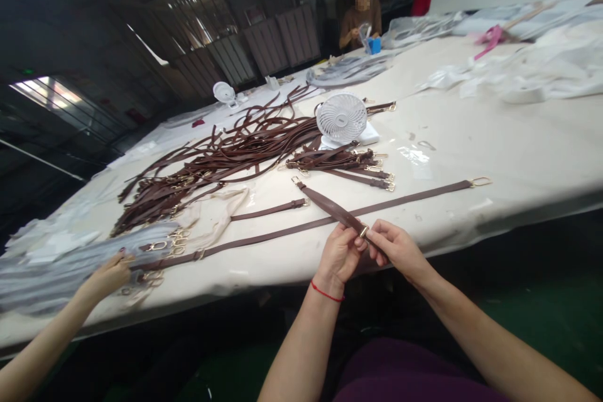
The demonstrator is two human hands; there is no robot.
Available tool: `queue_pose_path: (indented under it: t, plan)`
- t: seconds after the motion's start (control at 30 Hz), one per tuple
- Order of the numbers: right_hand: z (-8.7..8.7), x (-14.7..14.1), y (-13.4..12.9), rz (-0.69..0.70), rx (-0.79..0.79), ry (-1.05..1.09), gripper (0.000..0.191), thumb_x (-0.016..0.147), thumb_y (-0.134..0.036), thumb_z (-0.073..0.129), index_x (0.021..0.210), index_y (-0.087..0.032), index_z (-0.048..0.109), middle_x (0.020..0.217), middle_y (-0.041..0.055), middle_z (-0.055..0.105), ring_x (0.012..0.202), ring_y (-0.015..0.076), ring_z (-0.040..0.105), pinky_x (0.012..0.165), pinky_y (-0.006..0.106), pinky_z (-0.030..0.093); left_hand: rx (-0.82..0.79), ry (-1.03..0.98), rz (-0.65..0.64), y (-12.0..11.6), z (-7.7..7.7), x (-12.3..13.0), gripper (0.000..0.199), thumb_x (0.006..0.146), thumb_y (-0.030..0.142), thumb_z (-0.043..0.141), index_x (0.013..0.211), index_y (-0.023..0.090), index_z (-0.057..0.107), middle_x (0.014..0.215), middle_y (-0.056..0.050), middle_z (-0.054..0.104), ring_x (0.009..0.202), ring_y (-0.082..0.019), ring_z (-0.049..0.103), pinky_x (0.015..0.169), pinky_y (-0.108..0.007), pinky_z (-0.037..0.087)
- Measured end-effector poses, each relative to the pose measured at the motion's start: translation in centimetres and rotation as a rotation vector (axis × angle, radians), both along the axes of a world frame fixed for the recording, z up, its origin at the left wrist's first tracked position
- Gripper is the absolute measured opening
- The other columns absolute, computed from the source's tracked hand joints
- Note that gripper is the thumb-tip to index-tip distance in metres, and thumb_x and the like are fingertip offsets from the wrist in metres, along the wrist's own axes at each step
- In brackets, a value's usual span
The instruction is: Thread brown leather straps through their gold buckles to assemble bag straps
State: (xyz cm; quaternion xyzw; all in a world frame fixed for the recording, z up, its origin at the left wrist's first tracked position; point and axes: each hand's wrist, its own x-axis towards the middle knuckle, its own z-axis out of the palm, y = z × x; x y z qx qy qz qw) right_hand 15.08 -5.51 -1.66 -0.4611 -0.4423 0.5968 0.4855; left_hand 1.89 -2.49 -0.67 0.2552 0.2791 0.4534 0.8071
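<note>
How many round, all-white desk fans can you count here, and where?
2. The nearer white fan stands at the right end of the pile of long brown straps; the farther white fan stands behind and left. More may be hidden.

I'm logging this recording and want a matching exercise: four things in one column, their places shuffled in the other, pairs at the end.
Things
1. Wide brown strap
2. Red string bracelet
3. Nearer white fan
4. Bright pink strip

Places
A. Next to the heap of brown straps
B. Towards the picture's upper right, on the table
C. Held by the left hand and right hand
D. Around the left wrist

Pairs: 1-C, 2-D, 3-A, 4-B
</note>
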Motion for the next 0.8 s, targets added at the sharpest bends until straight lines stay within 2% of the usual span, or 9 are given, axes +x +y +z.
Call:
queue_pose_path:
  t: [0.23,0.3,0.4,0.43,0.5,0.57,0.63,0.7,0.8]
  plan:
    - [-1.0,-0.2,0.4,0.024,0.062,0.018,0.036,0.086,-0.053,0.058,0.076,-0.020,0.048,0.058,-0.0020,0.056,0.045,0.0108,0.047,0.045,0.023,0.035,-0.059,-0.001,-0.027,0.2,-0.4,0.0,0.019,0.074,0.022,0.072,0.082,0.012,0.058,0.054,0.006,0.035,0.050,-0.008,0.036,0.051,-0.021,0.038]
    - [-0.9,0.1,0.5,0.027,0.106,-0.101,0.033,0.088,-0.051,0.057,0.079,-0.021,0.050,0.064,-0.0004,0.059,0.052,0.0135,0.052,0.051,0.025,0.041,-0.067,0.021,0.009,0.2,-0.5,-0.1,0.021,0.073,0.022,0.074,0.082,0.011,0.058,0.058,0.005,0.039,0.050,-0.006,0.037,0.049,-0.019,0.035]
    - [0.1,0.8,1.1,-0.087,0.310,-0.377,0.021,0.091,-0.042,0.055,0.087,-0.022,0.058,0.083,0.0031,0.063,0.077,0.0187,0.059,0.070,0.030,0.047,-0.065,0.052,0.079,0.3,-0.6,-0.2,0.026,0.068,0.017,0.077,0.083,0.010,0.058,0.070,0.001,0.048,0.051,-0.002,0.036,0.046,-0.016,0.028]
    - [0.6,1.0,1.4,-0.114,0.376,-0.450,0.018,0.091,-0.039,0.055,0.093,-0.022,0.061,0.088,0.0040,0.062,0.083,0.0195,0.058,0.074,0.030,0.046,-0.059,0.062,0.086,0.4,-0.7,-0.2,0.027,0.067,0.017,0.078,0.085,0.010,0.059,0.073,0.001,0.050,0.051,-0.002,0.036,0.046,-0.016,0.028]
    - [1.6,1.2,2.4,-0.077,0.447,-0.537,0.019,0.090,-0.035,0.056,0.102,-0.024,0.065,0.091,0.0046,0.059,0.082,0.0190,0.057,0.073,0.029,0.045,-0.035,0.083,0.078,0.4,-0.8,-0.1,0.028,0.068,0.019,0.077,0.088,0.011,0.059,0.075,0.000,0.052,0.051,-0.002,0.036,0.047,-0.016,0.028]
    - [2.4,1.2,3.6,0.033,0.451,-0.566,0.017,0.087,-0.032,0.059,0.097,-0.023,0.069,0.085,0.0033,0.057,0.075,0.0173,0.055,0.069,0.028,0.043,-0.005,0.105,0.062,0.4,-1.0,0.1,0.029,0.069,0.022,0.076,0.089,0.011,0.058,0.073,0.001,0.051,0.051,-0.002,0.037,0.047,-0.017,0.028]
    - [2.7,1.0,4.9,0.141,0.417,-0.535,0.013,0.083,-0.030,0.062,0.081,-0.020,0.069,0.078,0.0016,0.057,0.072,0.0164,0.054,0.067,0.027,0.042,0.013,0.118,0.052,0.5,-1.2,0.2,0.029,0.069,0.022,0.076,0.088,0.012,0.057,0.067,0.003,0.047,0.050,-0.003,0.036,0.047,-0.017,0.027]
    - [2.6,0.7,5.9,0.221,0.336,-0.425,0.016,0.081,-0.031,0.061,0.072,-0.018,0.064,0.071,0.0001,0.057,0.069,0.0160,0.053,0.065,0.026,0.041,0.016,0.119,0.052,0.5,-1.4,0.2,0.028,0.069,0.021,0.075,0.088,0.012,0.056,0.063,0.005,0.042,0.048,-0.003,0.035,0.046,-0.017,0.025]
    - [2.1,0.3,6.6,0.278,0.214,-0.261,0.021,0.080,-0.035,0.061,0.071,-0.017,0.058,0.063,-0.0024,0.053,0.062,0.0141,0.050,0.059,0.024,0.038,0.009,0.102,0.057,0.6,-1.5,0.1,0.028,0.070,0.020,0.074,0.089,0.012,0.055,0.063,0.006,0.040,0.047,-0.002,0.032,0.045,-0.017,0.022]
